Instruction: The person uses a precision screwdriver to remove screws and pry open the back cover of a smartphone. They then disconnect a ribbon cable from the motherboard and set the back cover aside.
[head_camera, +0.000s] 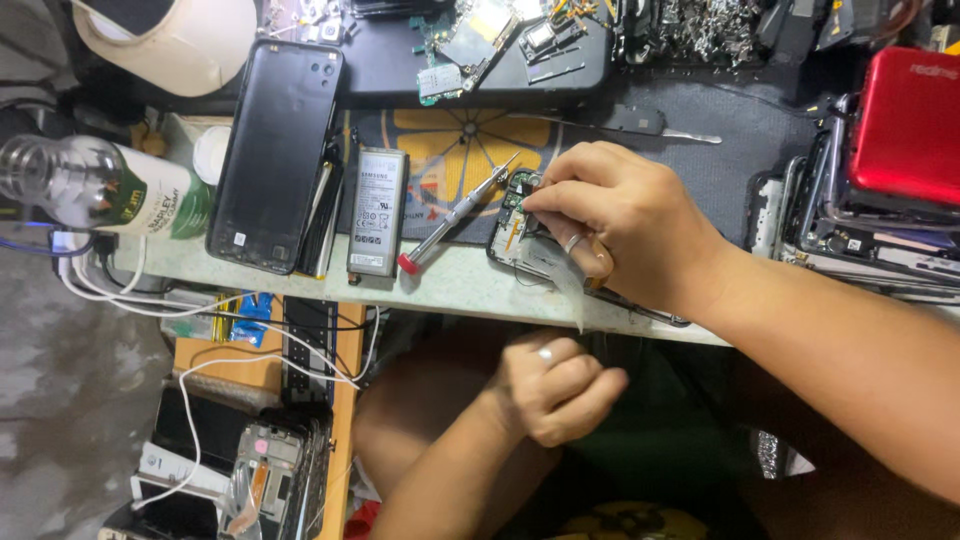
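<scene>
So the right hand (625, 225) has its fingertips (535, 198) pinched narrow, right down on the top corner of an opened phone (515, 240) with its green circuit board exposed. Something thin seems to be nipped between thumb and forefinger, but it's too small to tell what it is. A translucent strip, maybe a film or flex (570, 285), trails down from under that hand past the bench edge.

The phone lies with its long axis running from the fingertips down and under the palm toward the wrist, so the hand covers most of it and only the top end shows. It sits at the front edge of the bench (450, 285), on a patterned work mat (460, 160).

The left hand (555, 385) is below the bench edge, over the lap, curled into a loose fist, well apart from the phone. Can't tell if it holds anything. So the right hand is the one at the phone by far.

Just left of the fingers, a small screwdriver with a red cap (455, 215) lies slanted, tip pointing at the phone. Past that, a grey battery (377, 212), then a black phone back cover (277, 150), both lying lengthwise away from the person.
</scene>
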